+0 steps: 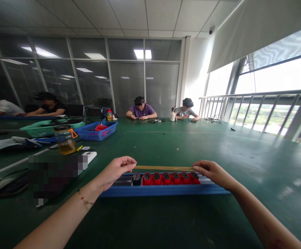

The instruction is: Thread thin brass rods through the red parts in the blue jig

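Note:
Between my two hands a thin yellow strip (pixel 164 168) with dark lines along it is stretched level. My left hand (pixel 117 170) pinches its left end between thumb and fingers. At the other end, the fingertips of my right hand (pixel 211 172) are closed on the strip. Just below and nearer to me lies a long blue tray (pixel 163 190) with a grey channel. In it stands a row of several red blocks (pixel 166 178) with black tops, and one black block (pixel 136 179) at the row's left end.
On the left are a jar of amber liquid (pixel 66 141), a blue basket (pixel 97 132), a green basket (pixel 40 128) and a white-ended object (pixel 89 158), partly blurred. Several people sit around the green table (pixel 150 148). A white bottle (pixel 172 116) stands at the far side.

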Available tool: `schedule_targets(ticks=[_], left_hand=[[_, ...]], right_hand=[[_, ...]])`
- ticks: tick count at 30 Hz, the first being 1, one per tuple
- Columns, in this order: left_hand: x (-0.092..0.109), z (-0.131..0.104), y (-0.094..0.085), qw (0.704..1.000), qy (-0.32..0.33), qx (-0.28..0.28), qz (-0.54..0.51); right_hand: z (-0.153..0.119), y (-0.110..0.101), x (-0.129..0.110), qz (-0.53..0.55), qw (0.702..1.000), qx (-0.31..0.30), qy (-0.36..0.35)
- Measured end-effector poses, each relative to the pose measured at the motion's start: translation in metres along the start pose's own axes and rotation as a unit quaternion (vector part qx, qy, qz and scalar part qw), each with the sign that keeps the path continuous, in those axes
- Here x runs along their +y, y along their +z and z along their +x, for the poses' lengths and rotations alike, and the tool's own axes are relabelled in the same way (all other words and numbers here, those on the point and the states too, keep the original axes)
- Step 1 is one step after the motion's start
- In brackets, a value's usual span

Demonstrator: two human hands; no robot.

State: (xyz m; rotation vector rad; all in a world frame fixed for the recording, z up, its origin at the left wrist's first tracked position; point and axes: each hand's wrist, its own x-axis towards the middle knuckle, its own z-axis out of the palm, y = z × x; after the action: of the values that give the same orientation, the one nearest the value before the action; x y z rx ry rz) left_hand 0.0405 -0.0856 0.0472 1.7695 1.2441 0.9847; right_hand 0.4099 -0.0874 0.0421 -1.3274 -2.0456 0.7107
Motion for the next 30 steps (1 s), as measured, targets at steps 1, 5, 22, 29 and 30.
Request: schedule_targets(ticks=[1, 5, 22, 29, 30], left_hand=[[-0.001, -0.002, 0.001, 1.000, -0.003, -0.002, 0.003], [-0.003, -0.004, 0.006, 0.999, -0.012, -0.002, 0.036], [-0.018, -0.004, 0.011, 0.995, -0.031, -0.017, 0.098], [-0.016, -0.005, 0.016, 0.994, -0.012, -0.013, 0.108], [-0.016, -0.005, 0.017, 0.994, -0.007, -0.012, 0.108]], right_hand=[[-0.002, 0.002, 0.003, 0.031, 0.999, 0.010, 0.016], [-0.004, 0.010, 0.009, 0.102, 0.990, 0.074, 0.063], [-0.001, 0.021, 0.023, -0.005, 0.996, 0.065, 0.058], [0.003, 0.024, 0.032, -0.111, 0.980, 0.154, 0.052], [0.003, 0.024, 0.034, -0.116, 0.979, 0.158, 0.053]])
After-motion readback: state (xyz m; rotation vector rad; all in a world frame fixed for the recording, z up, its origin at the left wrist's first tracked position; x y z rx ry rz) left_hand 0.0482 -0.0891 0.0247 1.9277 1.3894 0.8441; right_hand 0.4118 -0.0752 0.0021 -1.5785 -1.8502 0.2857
